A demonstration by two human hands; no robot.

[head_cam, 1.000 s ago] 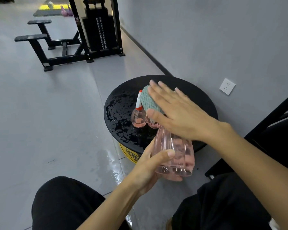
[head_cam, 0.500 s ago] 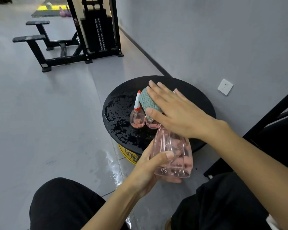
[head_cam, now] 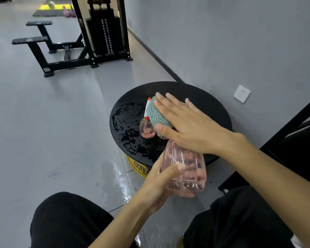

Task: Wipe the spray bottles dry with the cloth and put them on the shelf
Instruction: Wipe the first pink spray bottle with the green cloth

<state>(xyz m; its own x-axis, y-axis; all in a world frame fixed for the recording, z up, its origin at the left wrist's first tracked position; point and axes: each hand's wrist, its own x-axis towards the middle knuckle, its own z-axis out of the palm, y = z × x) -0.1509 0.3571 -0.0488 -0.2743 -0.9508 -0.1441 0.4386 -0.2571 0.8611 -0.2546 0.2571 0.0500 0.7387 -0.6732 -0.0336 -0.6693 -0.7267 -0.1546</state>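
Pink bottle (head_cam: pixel 184 169) gripped at table (head_cam: pixel 213 111) edge.

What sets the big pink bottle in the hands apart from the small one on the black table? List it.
Size: the held bottle is larger than the small bottle.
Pose: the held bottle is tilted in the left hand; the small bottle stands upright on the table.
Top: the small bottle's white-and-red nozzle shows; the held bottle's hides under the cloth.
Both are clear pink.

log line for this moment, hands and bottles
step: wiping | left hand: grips pink bottle near base | right hand: presses green cloth on its upper end | small bottle: on wet round table
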